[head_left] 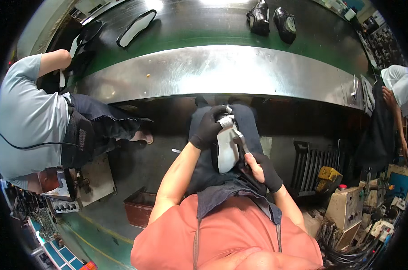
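Observation:
A black shoe with its pale underside (pixel 227 150) turned up rests over my lap. My left hand (pixel 208 129), in a black glove, is closed around the shoe's far end, where whitish material shows between the fingers. Close to the shoe's right edge, my right hand (pixel 263 172) grips a grey metal hand tool (pixel 241 140), with the thumb lying along it. This glove leaves the thumb bare. The tool's head touches or nearly touches the shoe's side; its exact kind is unclear.
Ahead runs a dark conveyor (pixel 199 27) with a metal edge (pixel 213 67). It carries a white-bottomed shoe (pixel 136 28) and two black shoes (pixel 259 19). Co-workers sit left (pixel 37 112) and right (pixel 397 85). A reddish-brown bin (pixel 140 207) and a control box (pixel 344 207) stand nearby.

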{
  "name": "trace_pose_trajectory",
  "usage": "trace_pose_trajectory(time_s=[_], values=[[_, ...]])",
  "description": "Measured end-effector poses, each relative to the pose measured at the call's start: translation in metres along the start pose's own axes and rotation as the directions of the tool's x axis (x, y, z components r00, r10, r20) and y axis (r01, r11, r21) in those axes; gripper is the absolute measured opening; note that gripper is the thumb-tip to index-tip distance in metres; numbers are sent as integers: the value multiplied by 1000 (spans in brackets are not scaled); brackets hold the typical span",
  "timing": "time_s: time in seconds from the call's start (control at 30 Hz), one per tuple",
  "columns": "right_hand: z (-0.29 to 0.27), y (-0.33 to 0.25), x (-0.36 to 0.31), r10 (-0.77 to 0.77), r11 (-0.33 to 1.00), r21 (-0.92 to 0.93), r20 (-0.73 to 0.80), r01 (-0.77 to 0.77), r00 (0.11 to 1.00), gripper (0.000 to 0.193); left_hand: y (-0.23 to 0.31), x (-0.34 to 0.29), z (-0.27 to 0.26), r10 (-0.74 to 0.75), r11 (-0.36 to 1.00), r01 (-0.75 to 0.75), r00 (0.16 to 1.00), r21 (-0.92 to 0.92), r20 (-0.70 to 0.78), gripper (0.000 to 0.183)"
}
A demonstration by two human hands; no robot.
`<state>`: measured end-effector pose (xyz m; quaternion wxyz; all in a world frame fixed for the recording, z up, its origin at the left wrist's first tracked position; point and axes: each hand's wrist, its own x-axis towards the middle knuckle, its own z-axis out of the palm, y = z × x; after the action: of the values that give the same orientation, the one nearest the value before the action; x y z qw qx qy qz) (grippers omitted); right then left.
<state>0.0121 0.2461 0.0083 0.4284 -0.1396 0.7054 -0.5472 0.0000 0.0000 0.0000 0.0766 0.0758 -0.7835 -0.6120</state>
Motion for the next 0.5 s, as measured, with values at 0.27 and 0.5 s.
trace_pose_trajectory(time_s=[0.27, 0.5], values=[[23, 4, 25, 11, 895, 435, 202, -99, 979, 41, -14, -5, 2, -110, 822, 74, 993, -565, -30, 54], [1, -28, 13, 185, 824, 435, 399, -363, 898, 47, -10, -26, 13, -36, 806, -60, 988, -589, -150, 43]])
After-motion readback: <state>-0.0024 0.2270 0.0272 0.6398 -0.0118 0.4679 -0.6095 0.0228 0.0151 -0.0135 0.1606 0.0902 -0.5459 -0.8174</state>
